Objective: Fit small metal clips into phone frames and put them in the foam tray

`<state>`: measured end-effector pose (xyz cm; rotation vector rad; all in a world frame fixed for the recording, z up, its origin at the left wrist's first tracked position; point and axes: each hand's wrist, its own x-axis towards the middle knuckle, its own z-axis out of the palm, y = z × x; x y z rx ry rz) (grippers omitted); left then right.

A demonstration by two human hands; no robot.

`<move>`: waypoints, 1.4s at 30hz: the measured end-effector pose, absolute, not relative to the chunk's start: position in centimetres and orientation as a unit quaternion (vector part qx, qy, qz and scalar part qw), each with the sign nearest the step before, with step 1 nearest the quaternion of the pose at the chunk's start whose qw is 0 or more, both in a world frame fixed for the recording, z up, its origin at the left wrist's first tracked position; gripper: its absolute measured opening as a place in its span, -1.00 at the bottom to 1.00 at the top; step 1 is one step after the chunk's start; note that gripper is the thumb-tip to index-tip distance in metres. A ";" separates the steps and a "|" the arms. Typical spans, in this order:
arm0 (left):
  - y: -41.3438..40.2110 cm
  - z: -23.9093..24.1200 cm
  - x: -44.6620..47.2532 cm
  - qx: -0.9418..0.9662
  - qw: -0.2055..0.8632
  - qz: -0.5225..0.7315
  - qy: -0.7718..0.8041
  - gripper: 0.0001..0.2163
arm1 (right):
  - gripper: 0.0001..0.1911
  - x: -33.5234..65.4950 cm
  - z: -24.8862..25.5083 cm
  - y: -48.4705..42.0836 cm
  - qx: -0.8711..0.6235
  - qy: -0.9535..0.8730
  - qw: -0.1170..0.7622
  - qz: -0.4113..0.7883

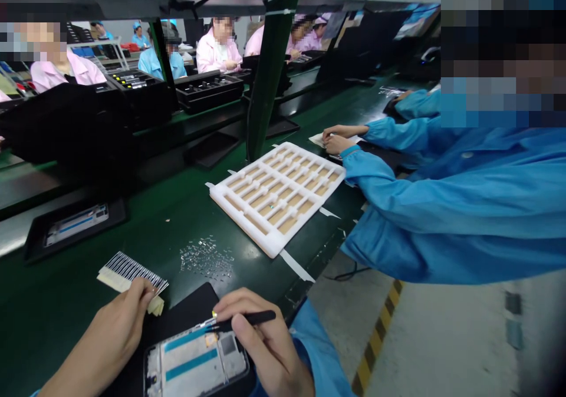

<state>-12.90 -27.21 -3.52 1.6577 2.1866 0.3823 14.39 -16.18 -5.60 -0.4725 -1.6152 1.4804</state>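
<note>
My right hand pinches a pair of black tweezers, their tip on the top edge of a phone frame. A small yellow piece sits at the tweezer tip, too small to name. The frame lies on a black mat, its lower part cut off by the picture's edge. My left hand grips the corner of a sheet of black-and-white striped labels with a cream backing, close to the frame.
Beyond my hands, small clear pieces lie scattered on a green conveyor belt. A white foam tray is taped down there. A co-worker's hands in blue sleeves work to the right. A black tray holds a phone part.
</note>
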 end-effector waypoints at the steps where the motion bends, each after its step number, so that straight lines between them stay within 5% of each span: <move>1: -27.2 -3.3 -13.1 0.588 0.190 0.140 0.774 -0.73 | -0.61 14.4 -5.7 -16.2 -0.189 -0.650 0.434 0.595; 9: -27.1 -2.5 -12.8 0.607 0.163 0.175 0.758 -0.68 | -0.65 14.6 -5.5 -16.0 -0.205 -0.666 0.432 0.572; 18: -29.7 -5.1 -8.7 0.724 0.080 0.146 0.669 -0.82 | -0.80 13.4 -6.3 -17.8 -0.191 -0.844 0.326 0.382; 25: -29.6 -5.6 -8.1 0.753 0.077 0.146 0.637 -0.84 | -0.64 12.9 -6.5 -17.7 -0.154 -0.889 0.316 0.293; 42: -26.9 -7.1 -15.2 0.644 -0.080 0.048 0.760 -0.53 | -0.74 15.3 -7.9 -15.0 -0.191 -0.862 0.254 0.395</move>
